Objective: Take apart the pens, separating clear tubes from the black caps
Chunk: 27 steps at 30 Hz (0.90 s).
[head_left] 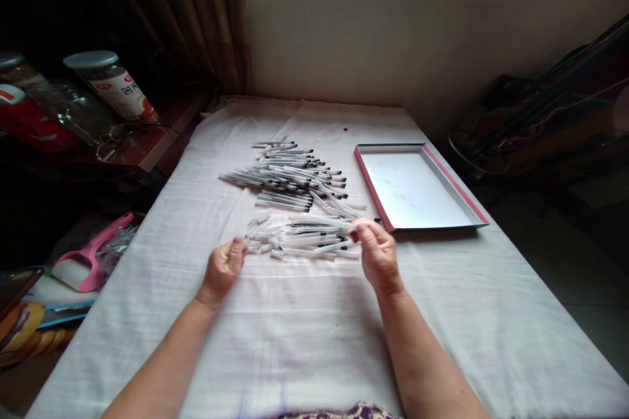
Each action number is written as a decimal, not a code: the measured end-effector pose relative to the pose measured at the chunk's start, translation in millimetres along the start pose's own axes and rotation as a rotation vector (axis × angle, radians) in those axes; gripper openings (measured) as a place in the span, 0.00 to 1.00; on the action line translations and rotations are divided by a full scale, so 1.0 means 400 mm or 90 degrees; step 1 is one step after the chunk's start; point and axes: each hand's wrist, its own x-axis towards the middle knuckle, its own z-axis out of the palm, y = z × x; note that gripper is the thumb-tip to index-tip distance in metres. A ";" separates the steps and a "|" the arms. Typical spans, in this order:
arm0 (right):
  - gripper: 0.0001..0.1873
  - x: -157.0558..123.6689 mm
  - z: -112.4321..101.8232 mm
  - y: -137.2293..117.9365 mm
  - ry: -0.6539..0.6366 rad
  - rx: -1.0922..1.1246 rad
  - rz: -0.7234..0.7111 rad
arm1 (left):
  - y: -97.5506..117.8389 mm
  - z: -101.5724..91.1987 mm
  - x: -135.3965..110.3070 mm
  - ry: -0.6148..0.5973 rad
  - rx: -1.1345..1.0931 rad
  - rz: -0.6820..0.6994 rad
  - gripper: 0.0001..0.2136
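Dozens of clear pens [295, 177] piled on cloth-covered bench [304, 340], one pen [339, 229] pinched by R hand [377, 255], L hand [223, 268] curled closed, contents unclear, pink-rimmed tray [417, 190] beside pile.

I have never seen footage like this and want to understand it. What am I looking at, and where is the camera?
There is no machine here, just a person's two bare hands. The single picture comes from a camera worn on the person's head, looking forward and down, so both arms enter from the bottom edge.

The table is covered with a white cloth. On it lies a pile of pens, clear tubes with dark tips. A smaller heap of clear pieces lies nearer the hands. To the right is a flat tray with a pink rim.

The right hand pinches the end of one clear pen at the edge of the near heap. The left hand is loosely curled beside that heap, and I cannot tell whether it holds anything. Jars stand on a shelf at the left.
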 end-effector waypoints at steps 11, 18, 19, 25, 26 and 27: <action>0.08 0.011 -0.006 0.052 -0.069 -0.377 -0.185 | -0.023 -0.001 0.085 0.074 0.265 0.188 0.18; 0.09 0.011 -0.016 0.064 -0.114 -0.482 -0.226 | -0.038 0.004 0.083 0.026 0.304 0.230 0.15; 0.10 0.010 -0.016 0.064 -0.116 -0.487 -0.228 | -0.036 0.004 0.091 0.024 0.305 0.231 0.14; 0.11 0.005 -0.011 0.063 -0.085 -0.482 -0.246 | -0.028 0.022 0.194 -0.035 0.355 0.210 0.10; 0.11 0.004 -0.010 0.062 -0.077 -0.478 -0.249 | -0.026 0.027 0.212 -0.054 0.371 0.203 0.09; 0.11 0.003 -0.009 0.061 -0.071 -0.473 -0.251 | -0.024 0.031 0.228 -0.074 0.388 0.197 0.09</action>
